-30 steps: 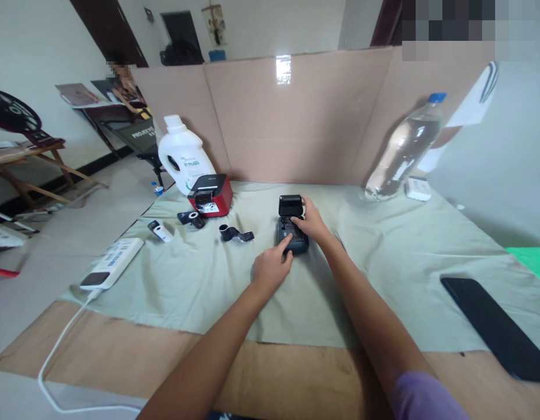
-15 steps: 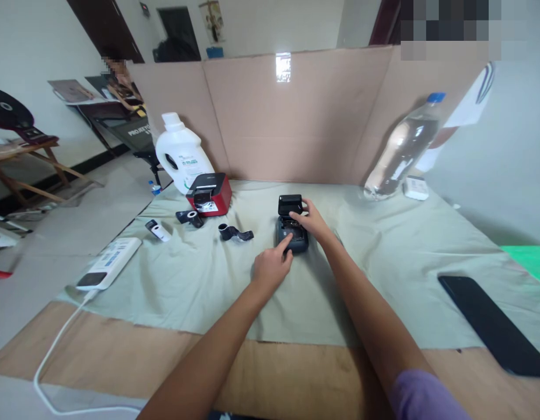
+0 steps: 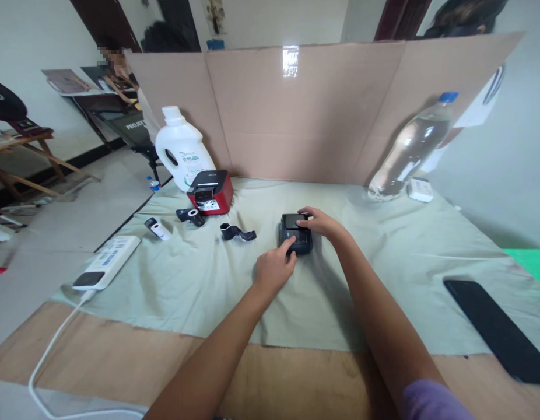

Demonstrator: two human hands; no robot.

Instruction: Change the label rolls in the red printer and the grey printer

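A small black portable printer (image 3: 302,239) sits on the pale green cloth in front of me, its lid (image 3: 291,221) down. My left hand (image 3: 273,269) is at its near left corner, index finger on the top face and thumb against the front edge, steadying it. From the far right, my right hand (image 3: 322,223) grips the lid, with the thumb on top and fingers at the back edge. Left of the printer lies a black roll with a curled loose strip (image 3: 238,233). Inside the printer nothing shows.
A red and black printer (image 3: 217,192), a white jug (image 3: 182,151), a second roll (image 3: 193,217) and a small white device (image 3: 157,229) stand left. A white power strip (image 3: 107,262) trails a cable. Right are a water bottle (image 3: 410,154) and phone (image 3: 497,326). Cardboard (image 3: 305,116) walls the back.
The printer's lid, raised before, has come down toward me with my right hand on it. My left hand keeps its place on the printer's front. The view has shifted slightly.
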